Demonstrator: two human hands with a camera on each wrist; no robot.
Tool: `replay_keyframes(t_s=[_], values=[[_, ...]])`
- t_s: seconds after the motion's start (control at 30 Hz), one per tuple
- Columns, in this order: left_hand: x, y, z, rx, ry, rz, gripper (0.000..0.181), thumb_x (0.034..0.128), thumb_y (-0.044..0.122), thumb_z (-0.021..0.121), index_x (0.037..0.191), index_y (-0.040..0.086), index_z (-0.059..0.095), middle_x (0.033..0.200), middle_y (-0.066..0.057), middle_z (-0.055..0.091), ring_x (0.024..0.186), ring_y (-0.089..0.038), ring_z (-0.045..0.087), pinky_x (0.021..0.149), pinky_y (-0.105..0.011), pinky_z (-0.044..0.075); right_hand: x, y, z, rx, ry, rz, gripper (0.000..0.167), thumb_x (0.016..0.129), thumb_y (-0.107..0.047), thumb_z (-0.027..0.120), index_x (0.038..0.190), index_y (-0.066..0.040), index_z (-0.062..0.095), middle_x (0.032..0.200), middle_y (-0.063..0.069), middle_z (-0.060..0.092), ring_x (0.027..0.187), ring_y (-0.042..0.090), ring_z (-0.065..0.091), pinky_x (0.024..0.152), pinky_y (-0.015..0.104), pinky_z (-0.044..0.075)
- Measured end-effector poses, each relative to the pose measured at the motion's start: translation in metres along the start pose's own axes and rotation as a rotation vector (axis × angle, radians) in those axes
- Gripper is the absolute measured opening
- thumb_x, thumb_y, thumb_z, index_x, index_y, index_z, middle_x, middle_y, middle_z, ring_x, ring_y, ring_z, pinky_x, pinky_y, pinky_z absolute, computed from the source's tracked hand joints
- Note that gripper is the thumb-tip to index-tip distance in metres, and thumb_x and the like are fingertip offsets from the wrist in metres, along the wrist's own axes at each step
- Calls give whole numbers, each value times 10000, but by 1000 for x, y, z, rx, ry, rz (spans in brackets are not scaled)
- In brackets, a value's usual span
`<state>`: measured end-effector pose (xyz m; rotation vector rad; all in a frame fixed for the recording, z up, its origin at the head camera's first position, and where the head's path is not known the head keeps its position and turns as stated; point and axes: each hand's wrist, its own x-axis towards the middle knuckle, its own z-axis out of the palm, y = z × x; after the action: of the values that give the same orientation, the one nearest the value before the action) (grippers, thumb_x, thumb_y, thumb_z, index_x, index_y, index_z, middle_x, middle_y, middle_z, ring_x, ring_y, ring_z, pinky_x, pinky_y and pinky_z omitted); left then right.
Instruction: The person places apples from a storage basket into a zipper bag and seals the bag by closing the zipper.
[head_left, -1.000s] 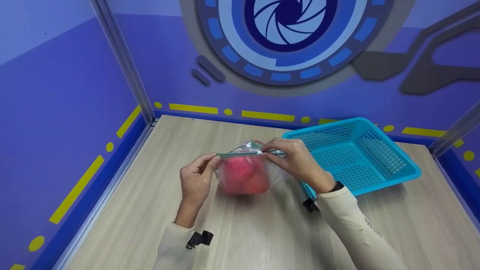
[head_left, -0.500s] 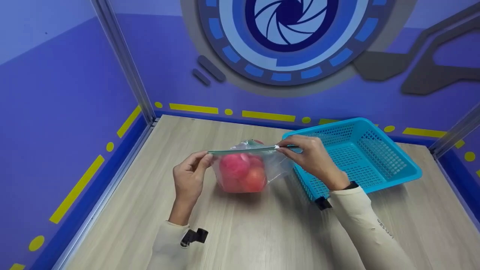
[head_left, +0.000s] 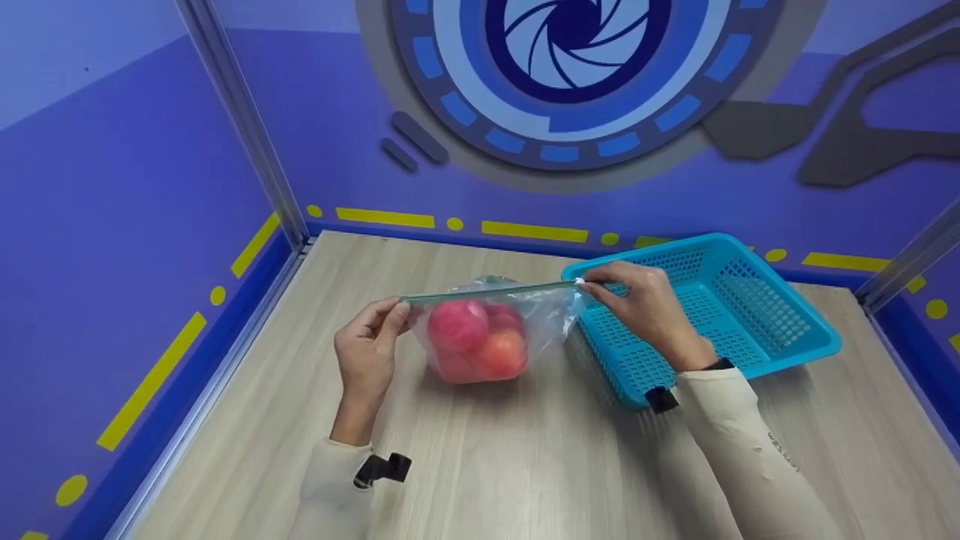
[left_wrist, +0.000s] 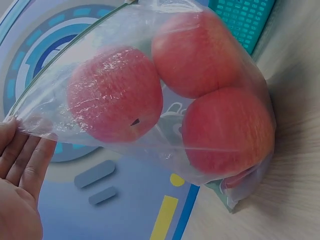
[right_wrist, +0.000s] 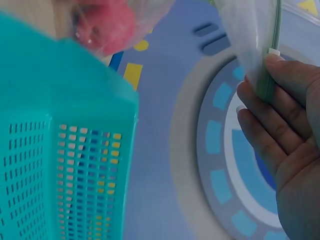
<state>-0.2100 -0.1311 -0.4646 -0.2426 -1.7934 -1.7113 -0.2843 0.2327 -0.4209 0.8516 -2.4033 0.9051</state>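
A clear zip bag (head_left: 544, 319) with a green zip strip holds several red apples (left_wrist: 227, 131). Its strip is stretched taut between both hands, sloping slightly up to the right. My left hand (head_left: 367, 349) pinches the strip's left end between thumb and fingers. At the other end, my right hand (head_left: 637, 304) pinches the strip by its small white slider (right_wrist: 273, 51), thumb on one side and fingers on the other. The bulging lower part of the bag hangs close over the tabletop; whether it touches cannot be told in the head view.
A turquoise perforated basket (head_left: 806, 351) stands at the back right, partly under my right hand and beside the bag. Behind the wooden table (head_left: 525, 465) rises a blue printed wall panel (head_left: 330, 135), with another panel along the left side.
My right hand has slid rightward and slightly up along the strip with the slider. My left hand has shifted a little left, and the strip between them is longer and tauter.
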Motion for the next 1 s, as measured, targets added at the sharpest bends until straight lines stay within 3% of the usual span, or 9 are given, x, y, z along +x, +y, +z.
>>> replay_keyframes(t_s=[0.4, 0.8, 0.9, 1.0], values=[[5, -7, 3, 11, 23, -21, 113, 1009, 7, 712, 1052, -86, 758, 938, -158, 789, 838, -169, 767, 794, -294, 635, 8, 16, 9, -32, 38, 140, 148, 973, -108, 789, 1104, -43, 809, 1050, 99, 788, 923, 263, 760, 831, 469, 644], [17, -4, 20, -25, 144, -42, 147, 1024, 25, 700, 1100, -86, 758, 945, -172, 765, 853, -183, 757, 813, -307, 634, 56, 13, 15, -33, 205, 152, 172, 1012, -103, 742, 1120, 22, 787, 1054, 172, 774, 899, 281, 756, 811, 455, 644], [14, -2, 15, -38, 105, -27, 134, 1019, 1, 695, 1084, -102, 751, 937, -185, 761, 855, -180, 758, 818, -314, 634, 56, 12, 11, -22, 193, 147, 162, 1004, -89, 747, 1117, 19, 789, 1058, 164, 775, 904, 281, 758, 823, 462, 644], [8, 0, 4, -44, -5, 0, 103, 1002, -42, 696, 1050, -119, 744, 926, -204, 760, 844, -172, 761, 807, -323, 637, 46, 13, 3, -14, 128, 151, 155, 1003, -109, 754, 1111, -7, 798, 1054, 135, 779, 900, 256, 754, 817, 449, 645]])
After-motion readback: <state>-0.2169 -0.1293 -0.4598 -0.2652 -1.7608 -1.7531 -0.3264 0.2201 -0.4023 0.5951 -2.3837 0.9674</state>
